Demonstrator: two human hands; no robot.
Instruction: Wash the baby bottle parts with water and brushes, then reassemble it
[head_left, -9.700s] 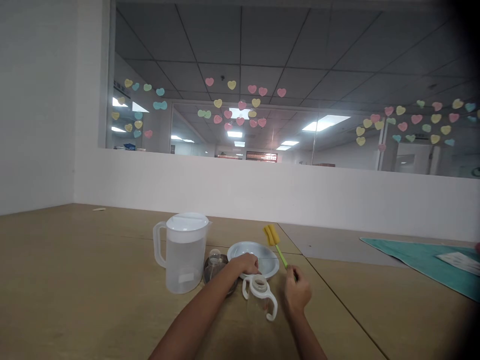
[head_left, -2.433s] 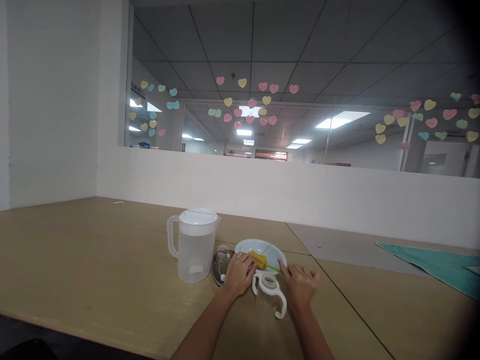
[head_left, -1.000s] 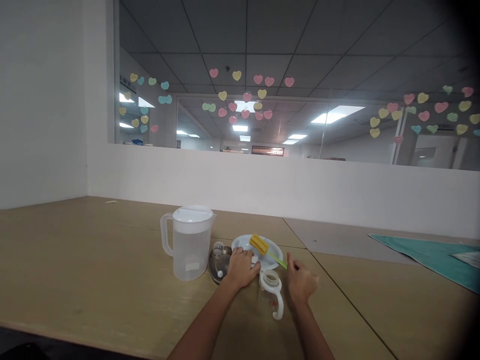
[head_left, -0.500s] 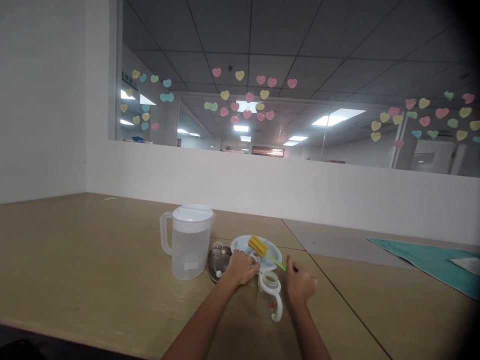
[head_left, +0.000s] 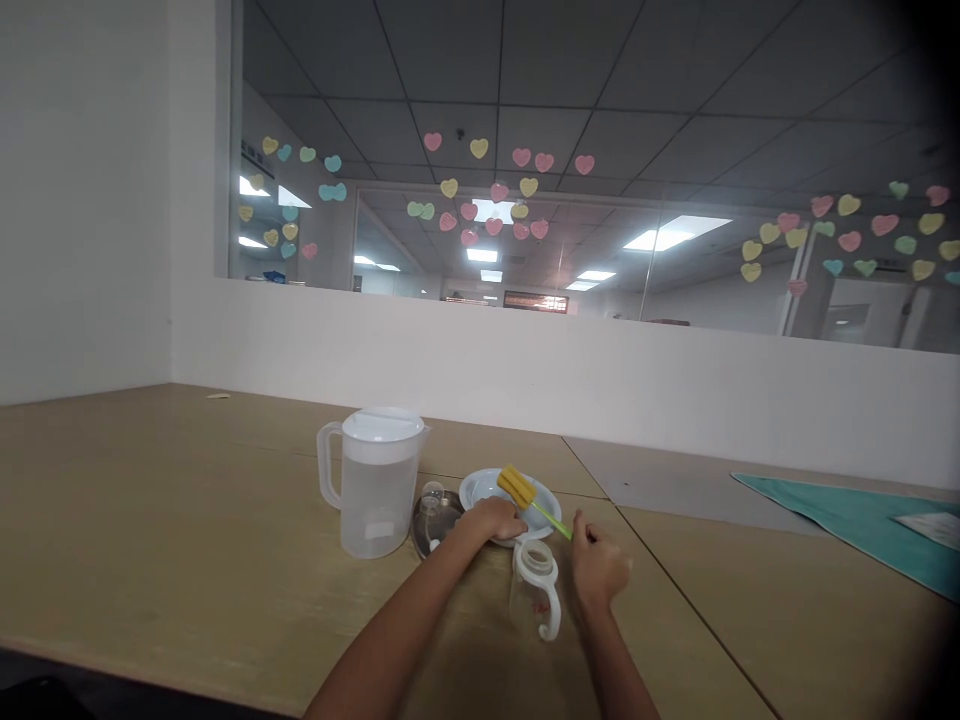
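My right hand (head_left: 600, 562) is closed around the green handle of a sponge bottle brush (head_left: 517, 487). Its yellow sponge head points up and left, above the white bowl (head_left: 469, 490). My left hand (head_left: 493, 520) reaches over the bowl's near side with its fingers curled down and together; what they hold, if anything, is hidden. Between my forearms is a clear bottle (head_left: 525, 595) with a white collar and a curved white handle (head_left: 553, 605). Its mouth is uncovered, and red marks show on its side. Neither hand touches this bottle.
Left of the bowl, a round metal dish (head_left: 421, 525) holds a clear domed cap (head_left: 432, 495) and a small white piece. A lidded, translucent pitcher (head_left: 379, 500) stands beside it. A teal cloth (head_left: 840, 510) lies far right. The white wall (head_left: 465, 350) bounds the table behind.
My left hand has shifted slightly right, further over the bowl, and the small whitish round piece by its fingers no longer shows. My right hand and the brush stay nearly in place.
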